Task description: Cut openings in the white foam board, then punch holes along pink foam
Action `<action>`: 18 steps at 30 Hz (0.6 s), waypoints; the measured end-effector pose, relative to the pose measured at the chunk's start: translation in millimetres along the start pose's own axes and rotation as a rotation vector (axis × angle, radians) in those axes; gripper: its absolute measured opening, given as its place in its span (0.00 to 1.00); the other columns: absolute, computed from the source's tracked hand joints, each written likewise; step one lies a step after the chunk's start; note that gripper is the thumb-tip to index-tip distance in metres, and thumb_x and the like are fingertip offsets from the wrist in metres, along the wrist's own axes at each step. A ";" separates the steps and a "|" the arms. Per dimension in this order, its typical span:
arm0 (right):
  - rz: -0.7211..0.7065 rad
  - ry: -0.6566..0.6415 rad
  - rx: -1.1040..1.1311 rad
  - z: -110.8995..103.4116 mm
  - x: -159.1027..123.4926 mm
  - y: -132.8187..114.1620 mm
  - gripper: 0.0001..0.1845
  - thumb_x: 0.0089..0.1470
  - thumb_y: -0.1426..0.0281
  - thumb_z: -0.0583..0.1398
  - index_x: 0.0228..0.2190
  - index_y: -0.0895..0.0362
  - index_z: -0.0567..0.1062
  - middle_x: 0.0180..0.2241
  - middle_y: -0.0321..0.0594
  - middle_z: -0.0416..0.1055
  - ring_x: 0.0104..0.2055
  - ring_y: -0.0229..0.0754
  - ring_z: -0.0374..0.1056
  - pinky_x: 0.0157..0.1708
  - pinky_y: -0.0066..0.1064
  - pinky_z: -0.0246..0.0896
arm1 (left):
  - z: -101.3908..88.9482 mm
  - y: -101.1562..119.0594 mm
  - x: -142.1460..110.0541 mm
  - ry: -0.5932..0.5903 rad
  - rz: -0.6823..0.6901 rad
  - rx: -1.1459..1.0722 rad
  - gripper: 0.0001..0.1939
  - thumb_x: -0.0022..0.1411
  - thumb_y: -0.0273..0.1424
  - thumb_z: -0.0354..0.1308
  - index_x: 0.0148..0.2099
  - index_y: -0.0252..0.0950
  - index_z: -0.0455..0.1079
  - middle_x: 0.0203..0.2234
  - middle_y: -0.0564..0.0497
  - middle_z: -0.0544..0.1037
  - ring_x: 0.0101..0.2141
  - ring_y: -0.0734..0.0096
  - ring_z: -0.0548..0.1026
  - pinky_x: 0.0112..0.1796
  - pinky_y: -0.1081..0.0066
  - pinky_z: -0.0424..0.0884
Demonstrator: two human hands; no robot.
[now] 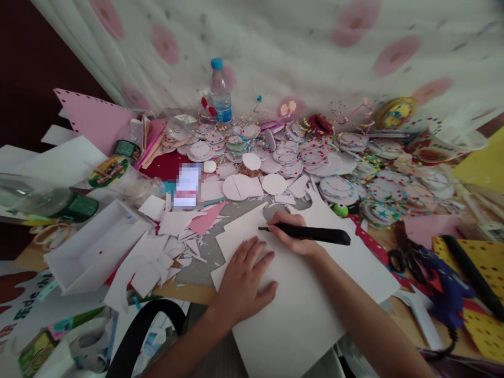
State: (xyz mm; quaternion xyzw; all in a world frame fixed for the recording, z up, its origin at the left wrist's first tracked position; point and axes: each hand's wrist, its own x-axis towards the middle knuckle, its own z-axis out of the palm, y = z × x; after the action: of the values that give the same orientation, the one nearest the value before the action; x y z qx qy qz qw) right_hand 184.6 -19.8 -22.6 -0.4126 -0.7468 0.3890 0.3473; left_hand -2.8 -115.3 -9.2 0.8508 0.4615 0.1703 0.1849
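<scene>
My left hand [244, 275] lies flat with fingers spread on a large white paper sheet [307, 299], pressing it onto the table. My right hand [293, 233] is closed round a black craft knife [311, 234], its tip resting on the sheet near the upper left edge. A grey cutting mat [220, 223] shows under the sheet. White paper scraps [173, 247] lie scattered to the left of my hands.
Several decorated paper circles [307, 157] cover the back of the table. A water bottle [220, 94] stands at the back. A white box [94, 247] sits left; scissors [399, 252], a blue glue gun [444, 283] and yellow dotted paper [484, 262] lie right.
</scene>
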 end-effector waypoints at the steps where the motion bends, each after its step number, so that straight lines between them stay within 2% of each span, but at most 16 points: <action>1: -0.002 0.000 -0.001 -0.5 -0.1 -0.3 0.06 0.54 0.65 0.58 0.28 0.54 0.70 0.22 0.35 0.66 0.25 0.38 0.61 0.26 0.31 0.56 | 0.1 -0.2 0.0 -0.003 0.001 0.001 0.26 0.58 0.35 0.57 0.58 0.37 0.62 0.58 0.43 0.63 0.62 0.52 0.54 0.60 0.49 0.55; 11: -0.017 -0.014 -0.009 -6.3 -1.7 -2.8 0.06 0.54 0.67 0.57 0.27 0.54 0.71 0.22 0.37 0.67 0.25 0.39 0.62 0.26 0.32 0.57 | 0.8 -1.3 0.5 -0.012 -0.001 -0.002 0.26 0.58 0.36 0.57 0.58 0.37 0.62 0.58 0.43 0.63 0.62 0.53 0.53 0.61 0.52 0.53; 18: 0.038 0.012 -0.015 -5.9 -5.9 -2.7 0.07 0.54 0.67 0.57 0.25 0.54 0.69 0.22 0.36 0.66 0.24 0.39 0.60 0.24 0.31 0.57 | 1.3 -0.9 1.2 -0.011 -0.010 -0.004 0.26 0.58 0.36 0.57 0.58 0.37 0.62 0.58 0.44 0.63 0.62 0.52 0.54 0.61 0.50 0.54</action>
State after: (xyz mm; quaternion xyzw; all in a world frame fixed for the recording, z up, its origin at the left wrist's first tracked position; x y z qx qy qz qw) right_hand 191.1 -24.2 -18.8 -0.4316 -0.7396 0.3877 0.3411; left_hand -2.3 -114.1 -10.6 0.8490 0.4644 0.1655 0.1902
